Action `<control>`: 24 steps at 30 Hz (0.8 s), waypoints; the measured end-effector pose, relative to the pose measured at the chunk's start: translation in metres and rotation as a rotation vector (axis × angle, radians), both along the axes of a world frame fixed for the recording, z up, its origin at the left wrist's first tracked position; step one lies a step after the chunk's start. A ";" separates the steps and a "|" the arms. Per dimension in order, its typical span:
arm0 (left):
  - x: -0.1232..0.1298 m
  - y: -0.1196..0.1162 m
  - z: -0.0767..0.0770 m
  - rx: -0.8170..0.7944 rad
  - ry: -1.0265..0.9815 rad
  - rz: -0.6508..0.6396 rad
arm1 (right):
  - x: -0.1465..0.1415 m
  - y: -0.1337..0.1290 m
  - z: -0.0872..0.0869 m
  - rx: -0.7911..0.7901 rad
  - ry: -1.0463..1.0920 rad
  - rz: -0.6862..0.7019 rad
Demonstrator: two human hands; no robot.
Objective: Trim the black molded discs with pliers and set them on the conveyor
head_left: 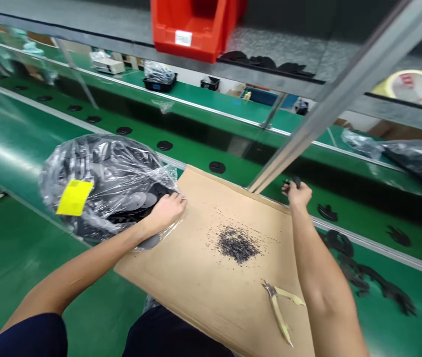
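Bag at left: glossy crinkled clear plastic film; discs inside look like dull plastic; yellow label matt, paper-like. Sheet at centre matt cardboard; pliers lower right, bare metal and smooth pale plastic, by the look. Worktop at left smooth, glossy; red bin at top smooth plastic; post right, satin metal.

"What can't you make out?"

"In the right hand I see a dark piece, too small and blurred for me to name. The left hand has its fingertips hidden from me, so I can't tell whether they grip the plastic bag."

"Anything else?"

"My top edge cuts off the red bin, and the print on its white label is too fine. I can't identify single black bits."
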State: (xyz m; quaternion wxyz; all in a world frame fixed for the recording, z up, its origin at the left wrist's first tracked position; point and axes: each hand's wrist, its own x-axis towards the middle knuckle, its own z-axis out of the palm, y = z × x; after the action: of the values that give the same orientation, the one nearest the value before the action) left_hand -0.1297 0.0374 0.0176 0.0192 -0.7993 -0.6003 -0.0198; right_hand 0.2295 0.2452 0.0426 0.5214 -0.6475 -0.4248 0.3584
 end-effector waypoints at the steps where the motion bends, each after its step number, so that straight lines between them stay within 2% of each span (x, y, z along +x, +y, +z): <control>1: -0.001 -0.001 0.000 0.038 -0.008 0.007 | 0.004 -0.004 0.001 -0.010 0.057 -0.021; 5: -0.013 -0.009 0.004 0.242 -0.103 0.084 | 0.026 -0.028 0.010 -0.040 0.280 -0.007; 9: -0.014 -0.024 0.018 0.320 -0.432 0.178 | 0.040 -0.071 0.013 -0.025 0.449 0.079; 11: -0.004 -0.033 0.026 0.270 -0.654 0.182 | 0.040 -0.098 0.009 -0.029 0.511 0.135; 14: 0.023 -0.039 0.029 0.097 -0.948 0.139 | 0.033 -0.137 -0.003 -0.058 0.580 0.217; 18: 0.072 -0.030 0.018 -0.083 -1.321 0.055 | 0.014 -0.179 -0.016 -0.104 0.640 0.303; 20: 0.097 -0.024 0.010 -0.167 -1.442 0.018 | 0.003 -0.195 -0.018 -0.123 0.676 0.335; 24: 0.134 -0.019 0.001 -0.309 -1.504 -0.026 | -0.013 -0.215 -0.018 -0.180 0.744 0.427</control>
State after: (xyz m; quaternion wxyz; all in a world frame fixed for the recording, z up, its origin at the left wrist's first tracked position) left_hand 0.0045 0.0179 0.0190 -0.5065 -0.5715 -0.4382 -0.4742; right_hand 0.2164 0.0301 0.0250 0.4946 -0.4150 -0.2992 0.7026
